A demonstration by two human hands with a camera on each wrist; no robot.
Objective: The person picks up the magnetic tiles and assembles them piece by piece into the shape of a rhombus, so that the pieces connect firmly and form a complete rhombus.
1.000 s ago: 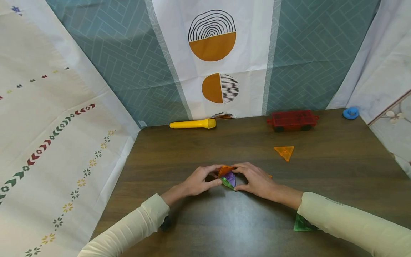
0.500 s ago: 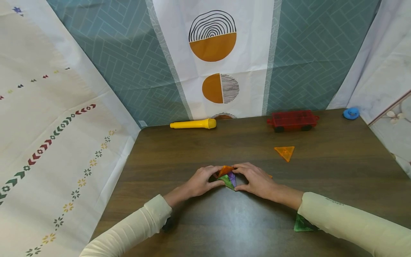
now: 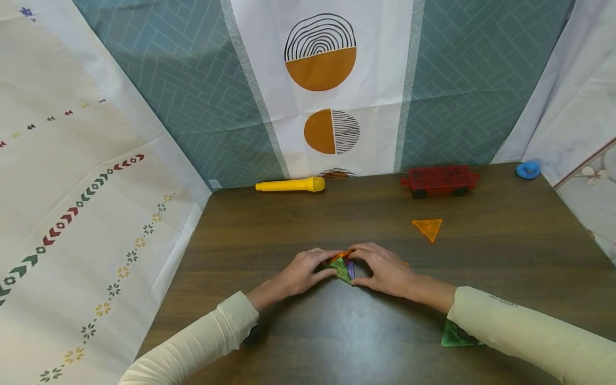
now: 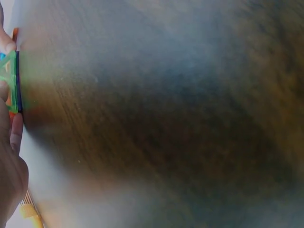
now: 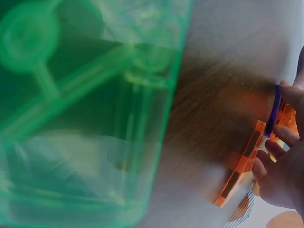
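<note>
Between both hands, three triangular magnetic tiles stand together at mid-table: a green tile (image 3: 342, 269) tilted up in front, an orange tile (image 3: 341, 255) leaning behind it, and a purple tile (image 3: 351, 268) on the right side. My left hand (image 3: 300, 272) pinches the green and orange tiles, thumb on the green one and fingers at the orange one. From the other side my right hand (image 3: 382, 269) holds the purple tile, index finger at the top and thumb at the near corner. In the left wrist view the green tile (image 4: 11, 78) stands against the purple edge.
Another orange triangle (image 3: 428, 229) lies right of centre, and one more orange tile (image 5: 241, 164) is beside my right hand. A green tile (image 3: 456, 336) lies under the right sleeve. Along the back sit a yellow toy microphone (image 3: 290, 185), a red wheeled base (image 3: 440, 181) and a blue duck (image 3: 528, 170).
The green tile has tilted upward and in toward the orange one, which leans over further; less of the purple tile shows. My left hand has shifted slightly right; the right hand stays put.
</note>
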